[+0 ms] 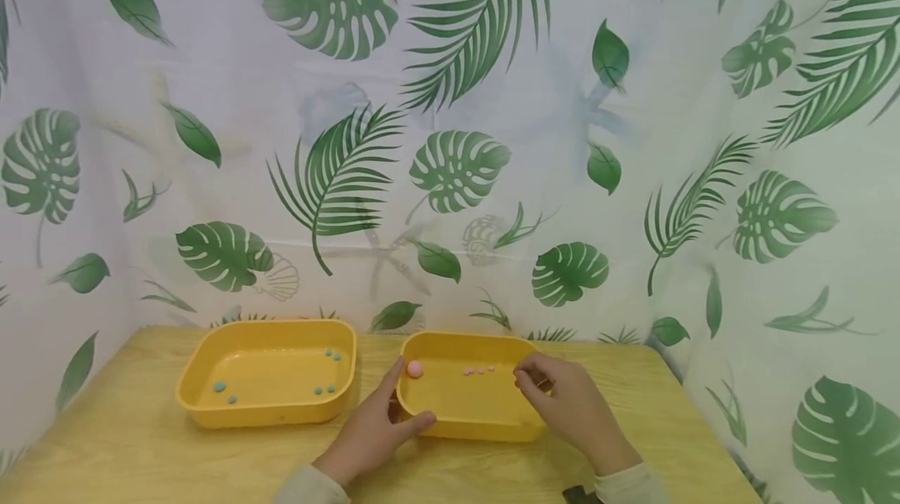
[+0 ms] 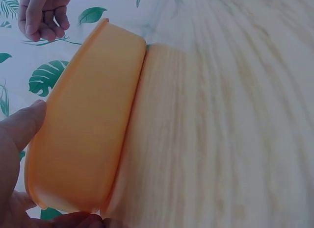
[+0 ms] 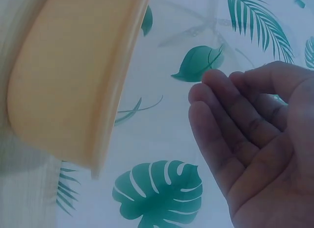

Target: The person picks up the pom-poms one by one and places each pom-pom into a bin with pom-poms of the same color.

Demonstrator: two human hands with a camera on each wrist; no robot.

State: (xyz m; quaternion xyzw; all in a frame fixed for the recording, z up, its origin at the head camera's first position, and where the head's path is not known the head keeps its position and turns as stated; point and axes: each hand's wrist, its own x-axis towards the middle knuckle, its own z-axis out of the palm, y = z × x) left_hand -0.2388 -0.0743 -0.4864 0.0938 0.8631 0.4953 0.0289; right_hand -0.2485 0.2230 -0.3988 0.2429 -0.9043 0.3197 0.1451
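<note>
My left hand (image 1: 375,423) holds the left end of a yellow tray (image 1: 485,434), thumb along the front rim and fingers round its left side. Inside that tray, one larger pink ball (image 1: 415,369) lies by the left wall, and several tiny pink balls (image 1: 481,370) form a loose row near the middle. My right hand (image 1: 573,402) is over the tray's right end, fingers bent and fingertips close together. In the right wrist view those fingers (image 3: 211,120) are apart from the tray's outer wall (image 3: 68,76); I cannot tell whether a tiny ball is between the tips.
A second yellow tray (image 1: 267,415) stands to the left, with several small teal balls (image 1: 219,386) near its ends. Both trays are on a wood-grain table (image 1: 232,465). Behind it hangs a white leaf-print curtain (image 1: 450,254). A dark object (image 1: 580,495) shows by the right sleeve.
</note>
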